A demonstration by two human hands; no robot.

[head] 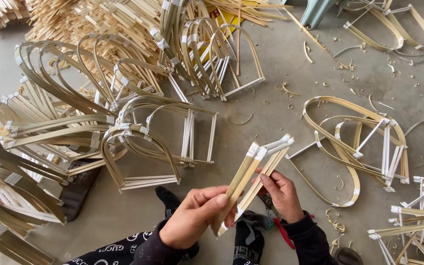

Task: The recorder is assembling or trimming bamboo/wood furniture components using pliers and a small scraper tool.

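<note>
My left hand [192, 217] and my right hand [281, 195] both grip a small bundle of flat bamboo strips [255, 174] with white-taped ends, held slanting up to the right above the grey floor. The left hand pinches the bundle's lower part, the right hand holds it from the right side at mid-length. Under the right wrist lies a red-handled tool [281, 230], partly hidden. My black-socked feet [169, 198] show below the hands.
Piles of bent bamboo arch frames [138, 152] with white tape crowd the left and top. More looped frames [354, 142] lie to the right, taped strip pieces [418, 216] at the lower right. Loose straight strips [84, 19] heap at the top left. Shavings litter the floor.
</note>
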